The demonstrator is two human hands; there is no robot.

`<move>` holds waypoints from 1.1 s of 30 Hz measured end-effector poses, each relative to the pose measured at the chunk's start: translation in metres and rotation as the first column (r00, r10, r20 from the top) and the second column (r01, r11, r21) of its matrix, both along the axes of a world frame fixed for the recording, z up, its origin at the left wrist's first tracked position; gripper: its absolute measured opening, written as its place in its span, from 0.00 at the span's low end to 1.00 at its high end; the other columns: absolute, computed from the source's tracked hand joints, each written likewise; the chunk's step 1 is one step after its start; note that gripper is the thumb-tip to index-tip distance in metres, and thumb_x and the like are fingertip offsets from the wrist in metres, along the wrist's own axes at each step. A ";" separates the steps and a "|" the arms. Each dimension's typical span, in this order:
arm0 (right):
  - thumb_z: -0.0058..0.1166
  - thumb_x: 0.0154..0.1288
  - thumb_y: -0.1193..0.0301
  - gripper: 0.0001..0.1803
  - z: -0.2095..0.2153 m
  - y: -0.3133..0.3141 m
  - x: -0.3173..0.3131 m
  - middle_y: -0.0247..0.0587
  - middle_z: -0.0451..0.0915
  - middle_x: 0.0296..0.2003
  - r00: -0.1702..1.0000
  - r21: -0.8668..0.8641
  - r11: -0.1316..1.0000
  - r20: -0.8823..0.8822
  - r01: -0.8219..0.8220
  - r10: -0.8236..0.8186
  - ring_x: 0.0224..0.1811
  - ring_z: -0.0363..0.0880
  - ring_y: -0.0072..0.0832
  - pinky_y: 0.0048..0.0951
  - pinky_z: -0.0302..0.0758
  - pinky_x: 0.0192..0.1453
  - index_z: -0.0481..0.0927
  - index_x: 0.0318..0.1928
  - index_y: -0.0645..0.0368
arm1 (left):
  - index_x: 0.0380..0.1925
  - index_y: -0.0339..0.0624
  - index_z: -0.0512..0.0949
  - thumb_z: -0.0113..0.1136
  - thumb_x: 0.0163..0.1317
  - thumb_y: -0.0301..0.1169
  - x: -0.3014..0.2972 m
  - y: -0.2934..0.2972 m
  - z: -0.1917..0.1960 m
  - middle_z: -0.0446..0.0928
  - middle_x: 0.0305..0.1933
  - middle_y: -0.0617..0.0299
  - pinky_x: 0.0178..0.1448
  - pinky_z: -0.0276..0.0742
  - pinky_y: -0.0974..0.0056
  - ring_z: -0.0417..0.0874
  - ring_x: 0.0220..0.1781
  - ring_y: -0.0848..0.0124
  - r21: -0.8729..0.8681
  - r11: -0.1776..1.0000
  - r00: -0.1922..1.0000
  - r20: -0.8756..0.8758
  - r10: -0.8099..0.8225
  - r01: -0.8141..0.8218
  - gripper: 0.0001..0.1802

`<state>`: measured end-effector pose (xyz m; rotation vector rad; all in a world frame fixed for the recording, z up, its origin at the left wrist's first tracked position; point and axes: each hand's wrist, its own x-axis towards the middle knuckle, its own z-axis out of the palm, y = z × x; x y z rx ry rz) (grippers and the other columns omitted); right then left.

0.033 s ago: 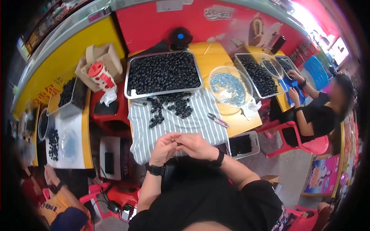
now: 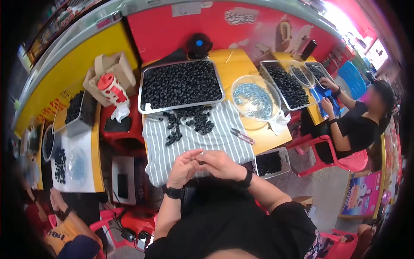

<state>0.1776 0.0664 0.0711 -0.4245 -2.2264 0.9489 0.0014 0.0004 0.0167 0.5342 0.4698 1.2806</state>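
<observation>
Far left, at nine o'clock, a side table (image 2: 77,172) carried one box of dark beads (image 2: 77,110) and a loose scatter; one red-capped bottle (image 2: 111,88) stood in a cardboard box just above. Your left hand (image 2: 183,167) curled, fingertips pinching, met your right hand (image 2: 222,165) over the striped cloth (image 2: 194,140); both closed on something tiny between them, too small to identify. Loose dark beads (image 2: 189,121) lay at twelve o'clock from your hands, probably spilled near for easy picking. One full metal tray (image 2: 181,84) sat beyond. One clear bowl (image 2: 255,100) and one small tool (image 2: 241,136) lay at two o'clock. A co-worker (image 2: 358,125) worked two trays further right.
</observation>
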 end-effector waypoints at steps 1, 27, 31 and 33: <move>0.58 0.55 0.76 0.10 0.007 0.003 0.012 0.48 0.77 0.30 0.995 -0.047 0.998 0.097 0.038 -0.033 0.34 0.78 0.46 0.36 0.75 0.39 0.77 0.40 0.61 | 0.58 0.28 0.68 0.57 0.63 0.22 0.001 0.001 0.000 0.78 0.51 0.48 0.49 0.79 0.66 0.82 0.46 0.66 0.006 1.000 0.999 0.036 0.010 -0.010 0.23; 0.56 0.54 0.76 0.06 -0.013 0.026 -0.018 0.47 0.75 0.28 0.934 0.144 0.964 0.253 0.222 -0.253 0.33 0.78 0.45 0.42 0.74 0.34 0.80 0.34 0.59 | 0.28 0.38 0.77 0.64 0.57 0.25 0.000 -0.007 -0.021 0.76 0.33 0.56 0.40 0.73 0.64 0.77 0.34 0.65 0.131 0.963 0.961 0.178 0.210 -0.235 0.05; 0.54 0.52 0.75 0.02 -0.024 0.023 -0.033 0.47 0.73 0.27 0.891 0.263 0.930 0.307 0.258 -0.334 0.32 0.76 0.46 0.44 0.73 0.33 0.78 0.29 0.58 | 0.34 0.36 0.77 0.63 0.61 0.31 -0.001 -0.001 -0.017 0.76 0.37 0.55 0.43 0.74 0.63 0.78 0.36 0.64 0.093 0.967 0.958 0.187 0.217 -0.238 0.08; 0.53 0.52 0.75 0.01 -0.027 0.021 -0.033 0.47 0.72 0.27 0.873 0.280 0.921 0.331 0.271 -0.358 0.32 0.76 0.47 0.46 0.72 0.33 0.76 0.27 0.58 | 0.35 0.36 0.77 0.62 0.62 0.31 0.000 -0.003 -0.013 0.76 0.37 0.55 0.43 0.73 0.63 0.78 0.36 0.65 0.041 0.967 0.954 0.178 0.242 -0.253 0.09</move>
